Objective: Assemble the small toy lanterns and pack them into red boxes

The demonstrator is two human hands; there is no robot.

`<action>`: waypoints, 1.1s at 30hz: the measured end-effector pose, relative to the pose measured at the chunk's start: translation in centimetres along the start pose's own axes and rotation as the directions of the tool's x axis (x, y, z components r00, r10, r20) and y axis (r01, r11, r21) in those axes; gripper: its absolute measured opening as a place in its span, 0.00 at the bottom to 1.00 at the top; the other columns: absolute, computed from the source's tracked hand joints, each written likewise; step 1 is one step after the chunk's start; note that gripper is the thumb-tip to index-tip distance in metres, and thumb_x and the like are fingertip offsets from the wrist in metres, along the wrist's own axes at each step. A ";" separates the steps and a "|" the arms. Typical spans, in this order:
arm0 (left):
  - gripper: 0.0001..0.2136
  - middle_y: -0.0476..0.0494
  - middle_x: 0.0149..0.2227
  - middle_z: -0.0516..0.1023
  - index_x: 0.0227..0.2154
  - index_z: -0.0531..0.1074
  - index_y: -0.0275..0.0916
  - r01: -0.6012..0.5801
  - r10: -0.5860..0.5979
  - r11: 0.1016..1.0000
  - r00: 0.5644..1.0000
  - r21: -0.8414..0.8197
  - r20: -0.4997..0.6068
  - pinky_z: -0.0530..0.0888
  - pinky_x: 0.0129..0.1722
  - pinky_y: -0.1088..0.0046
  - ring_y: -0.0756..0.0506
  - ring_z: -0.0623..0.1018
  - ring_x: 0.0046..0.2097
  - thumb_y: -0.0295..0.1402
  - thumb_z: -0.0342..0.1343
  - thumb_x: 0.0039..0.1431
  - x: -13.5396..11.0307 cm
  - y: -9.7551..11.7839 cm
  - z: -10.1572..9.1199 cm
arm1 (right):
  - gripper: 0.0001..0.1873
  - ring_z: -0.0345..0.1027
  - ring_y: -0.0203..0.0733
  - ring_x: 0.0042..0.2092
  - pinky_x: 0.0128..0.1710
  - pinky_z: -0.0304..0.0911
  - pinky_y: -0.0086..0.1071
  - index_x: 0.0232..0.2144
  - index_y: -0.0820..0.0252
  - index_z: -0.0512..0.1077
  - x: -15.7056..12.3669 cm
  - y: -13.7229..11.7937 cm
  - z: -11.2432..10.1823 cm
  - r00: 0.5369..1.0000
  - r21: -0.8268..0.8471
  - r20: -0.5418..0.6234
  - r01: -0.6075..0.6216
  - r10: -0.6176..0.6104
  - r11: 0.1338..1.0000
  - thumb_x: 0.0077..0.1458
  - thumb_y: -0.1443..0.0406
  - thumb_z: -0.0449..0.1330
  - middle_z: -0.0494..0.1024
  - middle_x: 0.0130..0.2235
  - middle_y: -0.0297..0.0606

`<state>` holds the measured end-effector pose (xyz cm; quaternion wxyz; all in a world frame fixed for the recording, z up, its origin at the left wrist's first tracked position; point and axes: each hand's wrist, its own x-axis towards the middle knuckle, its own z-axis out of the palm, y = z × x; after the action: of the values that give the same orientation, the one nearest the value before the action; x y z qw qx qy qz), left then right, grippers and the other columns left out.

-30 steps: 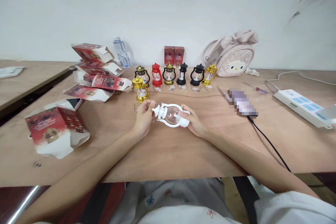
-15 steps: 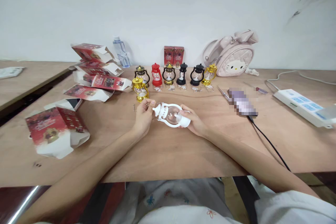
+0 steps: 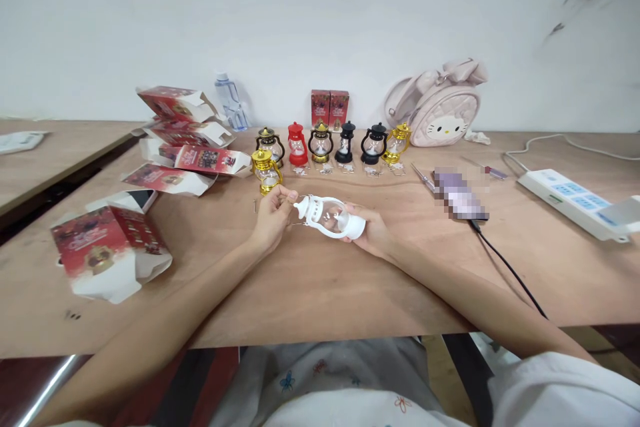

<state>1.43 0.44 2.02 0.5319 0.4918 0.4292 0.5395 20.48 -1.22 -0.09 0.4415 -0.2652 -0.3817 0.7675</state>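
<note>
A small white lantern (image 3: 316, 211) with a clear globe lies tilted nearly on its side above the table, its cap pointing left. My right hand (image 3: 373, 230) is closed around its base. At the cap end, my left hand (image 3: 275, 213) pinches the thin wire handle (image 3: 299, 224), which reaches out past the cap on both sides; the fingertips partly hide it. Just beyond my left hand stands a gold lantern (image 3: 267, 172). Further back is a row of upright lanterns, among them a red lantern (image 3: 299, 145) and a black lantern (image 3: 374, 145).
Opened red boxes (image 3: 113, 247) are piled on the left. Two red boxes (image 3: 330, 107), a water bottle (image 3: 231, 101) and a pink bag (image 3: 445, 113) stand by the wall. To the right lie a phone (image 3: 457, 193) on a black cable, screwdrivers (image 3: 493, 172) and a power strip (image 3: 570, 200).
The wire handle has swung out past the cap towards my left hand. The white lantern has turned slightly in my right hand, whose fingers have shifted on the base.
</note>
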 end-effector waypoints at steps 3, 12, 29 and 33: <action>0.17 0.62 0.14 0.56 0.24 0.61 0.39 -0.024 0.024 1.000 0.999 0.004 -0.022 0.49 0.12 0.83 0.58 0.51 0.13 0.43 0.63 0.46 0.1 -0.2 0.0 | 0.16 0.65 0.35 0.28 0.16 0.55 0.23 0.32 0.62 0.68 -0.1 0.0 0.0 1.000 0.011 0.002 -0.013 0.013 1.000 0.45 0.56 0.63 0.74 0.30 0.39; 0.11 0.60 0.15 0.58 0.27 0.65 0.39 -0.207 0.214 0.974 0.974 0.092 -0.072 0.53 0.17 0.80 0.56 0.56 0.16 0.36 0.62 0.47 0.1 3.1 -1.4 | 0.22 0.69 0.35 0.36 0.32 0.64 0.27 0.38 0.56 0.68 -1.1 -0.1 0.4 0.980 -0.416 0.016 0.187 -0.198 0.890 0.40 0.61 0.70 0.75 0.36 0.31; 0.25 0.38 0.65 0.57 0.62 0.56 0.35 -0.792 0.194 -0.212 0.540 0.573 0.819 0.50 0.65 0.55 0.41 0.58 0.66 0.31 0.45 0.62 -4.0 -1.0 1.4 | 0.26 0.71 0.45 0.44 0.50 0.63 0.43 0.41 0.58 0.66 1.0 1.0 -1.6 0.795 -0.591 -0.252 0.325 -0.552 0.738 0.38 0.61 0.68 0.77 0.44 0.40; 0.23 0.38 0.64 0.60 0.60 0.59 0.36 -0.782 0.134 -0.149 0.590 0.605 0.796 0.49 0.65 0.52 0.39 0.57 0.66 0.30 0.43 0.62 -3.7 -0.1 0.4 | 0.28 0.69 0.44 0.46 0.50 0.63 0.43 0.44 0.56 0.65 1.0 0.5 -2.0 0.780 -0.671 -0.265 0.273 -0.566 0.690 0.39 0.62 0.68 0.76 0.46 0.38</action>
<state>1.68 -3.23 1.68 -0.1001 0.9420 0.2951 0.1244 21.32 0.20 -1.70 0.5789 -0.4637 -0.5411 0.3963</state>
